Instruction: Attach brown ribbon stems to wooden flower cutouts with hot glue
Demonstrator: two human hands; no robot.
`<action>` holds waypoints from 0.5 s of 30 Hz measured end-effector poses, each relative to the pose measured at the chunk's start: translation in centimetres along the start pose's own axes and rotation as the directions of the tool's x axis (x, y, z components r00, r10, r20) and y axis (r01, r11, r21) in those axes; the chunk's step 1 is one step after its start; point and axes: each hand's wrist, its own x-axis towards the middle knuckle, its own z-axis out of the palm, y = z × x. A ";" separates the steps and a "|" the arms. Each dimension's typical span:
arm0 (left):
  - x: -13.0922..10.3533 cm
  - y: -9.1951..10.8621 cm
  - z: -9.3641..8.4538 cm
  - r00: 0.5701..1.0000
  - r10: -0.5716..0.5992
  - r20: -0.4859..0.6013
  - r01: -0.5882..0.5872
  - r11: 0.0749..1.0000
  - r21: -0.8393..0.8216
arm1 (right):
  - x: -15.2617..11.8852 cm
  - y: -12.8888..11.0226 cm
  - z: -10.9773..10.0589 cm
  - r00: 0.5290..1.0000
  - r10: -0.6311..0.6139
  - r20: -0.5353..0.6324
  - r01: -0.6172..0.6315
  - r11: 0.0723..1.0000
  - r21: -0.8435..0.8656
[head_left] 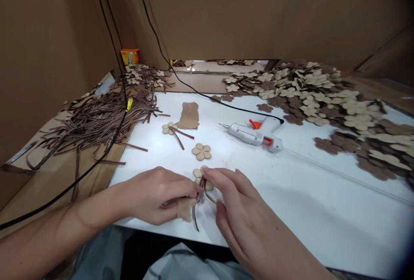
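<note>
A beige padded flower (198, 172) lies near the table's front edge, with a thin brown stitched ribbon (196, 219) folded across it. My right hand (239, 206) has its index fingertip pressed on this flower and its thumb near the ribbon's loop. From the left, my left hand (158, 196) reaches in, fingers closed on a small tan cardboard piece (186, 210), fingertips close to the ribbon. Just beyond sits a plain beige flower (201, 151). Farther off, another flower with ribbon tails (168, 128) lies beside a torn cardboard piece (189, 115).
A white glue gun (255, 135) rests at centre right, its clear glue stick (339, 174) trailing right. Beige and brown flowers (310, 99) are heaped at right. Many ribbons (103, 114) pile up at left. A black cable (155, 34) hangs across. An orange box (130, 56) stands behind.
</note>
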 end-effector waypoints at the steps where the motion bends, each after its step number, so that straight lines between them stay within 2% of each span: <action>1: 0.0 0.0 0.0 1.000 0.017 -0.012 -0.017 1.000 0.009 | -0.1 0.0 0.0 1.000 -0.016 -0.002 0.016 1.000 -0.010; 6: 0.3 -0.2 -0.1 0.993 0.067 -0.095 -0.064 0.998 0.027 | -0.4 0.4 -0.1 0.998 -0.064 -0.009 0.064 0.997 -0.047; 10: 0.7 -0.3 -0.1 0.998 0.039 -0.043 -0.037 0.999 0.040 | -0.2 0.7 -0.2 0.996 -0.083 0.006 0.084 0.994 -0.065; 15: 0.6 -0.3 0.3 0.990 0.140 -0.013 -0.131 0.954 0.271 | 0.1 1.3 -0.1 0.988 -0.152 0.005 0.152 0.985 -0.082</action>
